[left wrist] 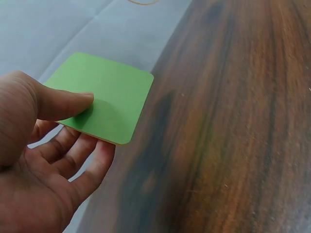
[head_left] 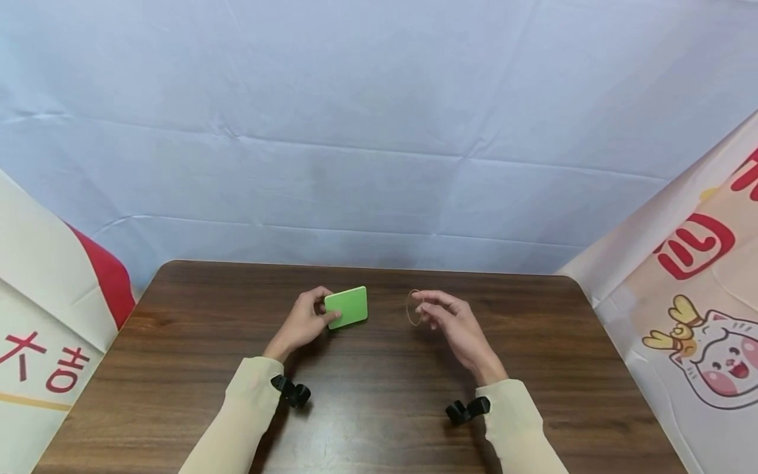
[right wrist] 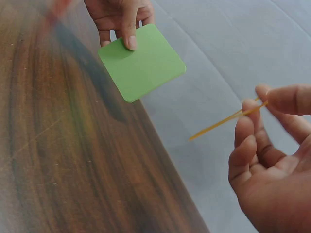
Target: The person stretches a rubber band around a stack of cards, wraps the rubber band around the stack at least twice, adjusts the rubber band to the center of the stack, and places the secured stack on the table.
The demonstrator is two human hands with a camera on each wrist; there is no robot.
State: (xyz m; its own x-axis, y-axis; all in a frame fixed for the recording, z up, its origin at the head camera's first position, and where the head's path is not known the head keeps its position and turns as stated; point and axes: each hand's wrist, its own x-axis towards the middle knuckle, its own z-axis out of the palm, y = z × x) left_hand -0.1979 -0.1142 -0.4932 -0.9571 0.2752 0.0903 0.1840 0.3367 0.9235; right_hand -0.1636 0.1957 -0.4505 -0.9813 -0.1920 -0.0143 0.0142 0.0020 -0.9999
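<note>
My left hand pinches a green rectangular card stack with rounded corners, thumb on its face and fingers behind. In the left wrist view the green stack shows a thin edge; whether it is one thick card or several cannot be told. To the right, my right hand pinches a thin yellow-brown rubber band between thumb and fingers. In the right wrist view the rubber band hangs out as a narrow loop, apart from the green stack. Both hands are above the table.
The dark wooden table has rounded far corners. Behind it hangs a pale blue-white cloth. Printed cloths stand at the left and right sides. Each wrist wears a black camera mount.
</note>
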